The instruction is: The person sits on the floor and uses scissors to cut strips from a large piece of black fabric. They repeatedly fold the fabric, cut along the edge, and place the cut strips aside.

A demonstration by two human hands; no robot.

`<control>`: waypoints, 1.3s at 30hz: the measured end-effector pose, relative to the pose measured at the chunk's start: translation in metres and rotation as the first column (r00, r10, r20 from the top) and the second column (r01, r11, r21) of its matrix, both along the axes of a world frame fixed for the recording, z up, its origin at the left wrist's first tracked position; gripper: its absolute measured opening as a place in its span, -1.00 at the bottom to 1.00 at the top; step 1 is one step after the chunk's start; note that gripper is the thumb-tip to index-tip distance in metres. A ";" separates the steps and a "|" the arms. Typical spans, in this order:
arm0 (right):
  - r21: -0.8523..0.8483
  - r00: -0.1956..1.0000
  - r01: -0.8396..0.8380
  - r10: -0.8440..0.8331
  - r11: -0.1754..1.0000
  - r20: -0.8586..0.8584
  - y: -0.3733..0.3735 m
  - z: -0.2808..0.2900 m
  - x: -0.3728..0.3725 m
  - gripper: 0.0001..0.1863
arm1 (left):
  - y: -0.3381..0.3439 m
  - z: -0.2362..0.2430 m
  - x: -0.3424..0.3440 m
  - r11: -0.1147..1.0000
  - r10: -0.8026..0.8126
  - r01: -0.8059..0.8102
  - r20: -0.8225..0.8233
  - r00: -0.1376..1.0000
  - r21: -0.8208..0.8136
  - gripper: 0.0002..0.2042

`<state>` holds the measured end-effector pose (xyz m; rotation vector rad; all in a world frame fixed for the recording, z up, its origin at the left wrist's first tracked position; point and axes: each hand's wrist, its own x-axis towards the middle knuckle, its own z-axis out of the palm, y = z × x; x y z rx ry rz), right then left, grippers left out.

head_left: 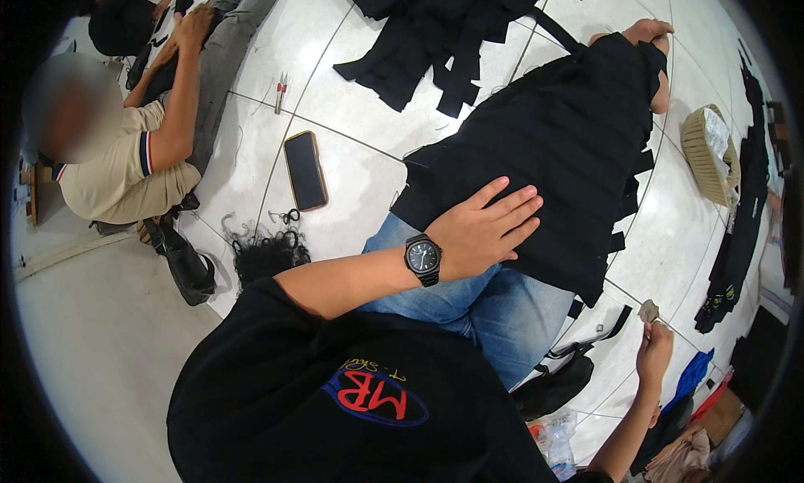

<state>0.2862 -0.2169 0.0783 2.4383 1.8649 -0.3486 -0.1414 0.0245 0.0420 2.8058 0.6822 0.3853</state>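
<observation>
My left hand [487, 233] lies flat, fingers spread, on a broad piece of black cloth [528, 156] draped across my legs. A black watch [423, 260] is on that wrist. Out to the right, above the floor, my right hand [655, 353] pinches a small grey-beige piece [649, 311] whose kind I cannot make out. Strips of cloth hang along the right edge of the black cloth, and my bare feet [653, 32] show past its far end. Blue jeans [444, 290] cover my legs.
Left of the cloth, a phone [305, 171] and red-handled thread snips [280, 93] lie on the tiles. More black cloth strips [419, 51] are ahead. A woven basket [697, 152] stands at right, a black bag [557, 387] nearer. Another person [126, 160] sits at left.
</observation>
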 end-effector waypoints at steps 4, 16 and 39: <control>-0.500 0.570 0.264 -0.551 0.825 -0.609 0.025 0.003 -0.056 -0.60 | 0.007 0.010 -0.017 0.976 0.213 -0.209 0.068 0.975 -0.061 -0.22; 0.001 0.960 -0.188 0.184 0.982 -0.209 0.115 0.013 -0.130 -0.71 | 0.027 0.015 -0.070 0.388 0.773 -0.299 0.131 0.621 -0.872 -0.59; 0.516 -0.003 0.752 0.784 0.410 -0.620 0.070 0.336 -0.101 -0.66 | 0.031 0.477 0.024 0.755 -0.085 0.656 0.993 0.082 0.010 -0.88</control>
